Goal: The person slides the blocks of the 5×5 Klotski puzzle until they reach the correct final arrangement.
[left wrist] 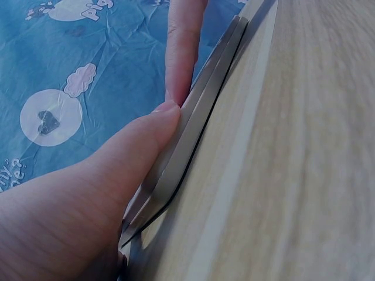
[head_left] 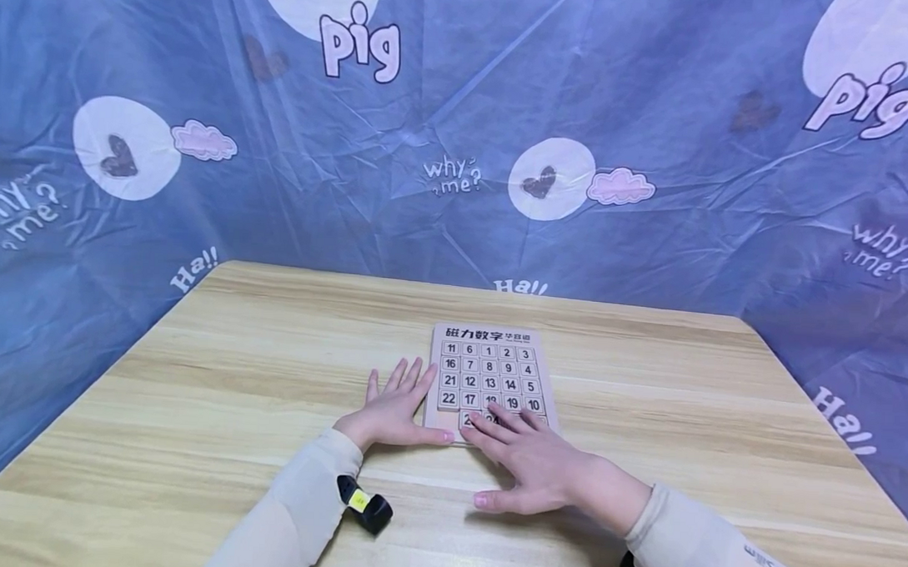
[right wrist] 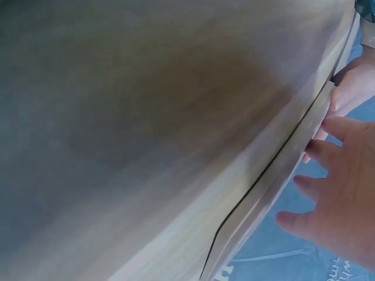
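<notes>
A flat magnetic number-slide puzzle [head_left: 485, 335] lies on the wooden table, its numbered tiles in rows under a printed heading. My left hand [head_left: 397, 413] is spread along its left side, with the thumb [left wrist: 161, 119] against the front edge near the corner. Over the bottom row, my right hand [head_left: 530, 465] extends its straight, parted fingers, the index fingertip by the 23 tile [head_left: 467, 420]. A tile-free slot [head_left: 442, 419] shows at the bottom left. The 24 tile and those right of it are partly covered by the right fingers. The right thumb points left, off the board.
The wooden table [head_left: 233, 376] extends around the puzzle. A blue printed cloth [head_left: 396, 215] hangs behind it and at both sides. Black wrist straps hold cameras; the left camera [head_left: 371, 512] shows over the table.
</notes>
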A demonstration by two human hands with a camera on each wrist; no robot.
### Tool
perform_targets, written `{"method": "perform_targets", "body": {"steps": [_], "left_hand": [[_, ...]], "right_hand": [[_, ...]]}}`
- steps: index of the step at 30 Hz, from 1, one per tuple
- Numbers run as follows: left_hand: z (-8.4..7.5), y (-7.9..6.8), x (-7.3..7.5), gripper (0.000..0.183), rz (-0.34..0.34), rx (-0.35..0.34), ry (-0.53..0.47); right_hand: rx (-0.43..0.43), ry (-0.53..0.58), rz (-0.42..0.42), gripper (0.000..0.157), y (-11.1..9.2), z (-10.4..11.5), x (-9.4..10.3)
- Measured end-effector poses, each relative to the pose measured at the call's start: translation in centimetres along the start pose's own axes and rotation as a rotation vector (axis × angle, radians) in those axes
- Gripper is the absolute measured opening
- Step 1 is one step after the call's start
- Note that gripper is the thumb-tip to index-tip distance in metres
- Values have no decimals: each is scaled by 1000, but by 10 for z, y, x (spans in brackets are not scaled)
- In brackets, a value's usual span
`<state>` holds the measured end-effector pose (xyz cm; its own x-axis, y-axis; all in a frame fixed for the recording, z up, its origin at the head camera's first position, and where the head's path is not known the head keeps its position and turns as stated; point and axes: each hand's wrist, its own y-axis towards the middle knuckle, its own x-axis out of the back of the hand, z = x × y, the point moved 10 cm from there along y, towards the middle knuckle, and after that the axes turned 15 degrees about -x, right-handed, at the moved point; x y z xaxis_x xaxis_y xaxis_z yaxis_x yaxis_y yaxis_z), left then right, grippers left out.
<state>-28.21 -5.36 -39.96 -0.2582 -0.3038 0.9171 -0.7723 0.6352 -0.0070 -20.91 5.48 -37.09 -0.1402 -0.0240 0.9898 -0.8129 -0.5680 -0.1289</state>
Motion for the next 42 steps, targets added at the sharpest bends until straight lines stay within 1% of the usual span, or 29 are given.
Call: {"method": "perform_targets", "body": {"steps": [7,10,19,25,29,31,36,42], "left_hand": [[1,-1,0,107,1,1,1],[1,0,0,107,0,-4,6],[0,2,-1,108,0,-17,13],[0,1,0,107,0,-16,13],[0,1,-1,106,3,-19,13],[0,1,-2,106,7,-21,13],[0,1,-3,106,8,-19,10],[0,1,-2,105,3,-20,1]], "right_hand": [[13,55,-13,75,12,1,9],[-3,80,-24,74,22,-3,12],[-154,89,8,76,59,-24,17],[-222,63,11,78,85,-32,17],[-260,46,33,79,98,-36,15],[-273,42,46,80,102,-36,13],[-291,55,48,82,107,-37,11],[-296,38,55,82,107,-37,9]]}}
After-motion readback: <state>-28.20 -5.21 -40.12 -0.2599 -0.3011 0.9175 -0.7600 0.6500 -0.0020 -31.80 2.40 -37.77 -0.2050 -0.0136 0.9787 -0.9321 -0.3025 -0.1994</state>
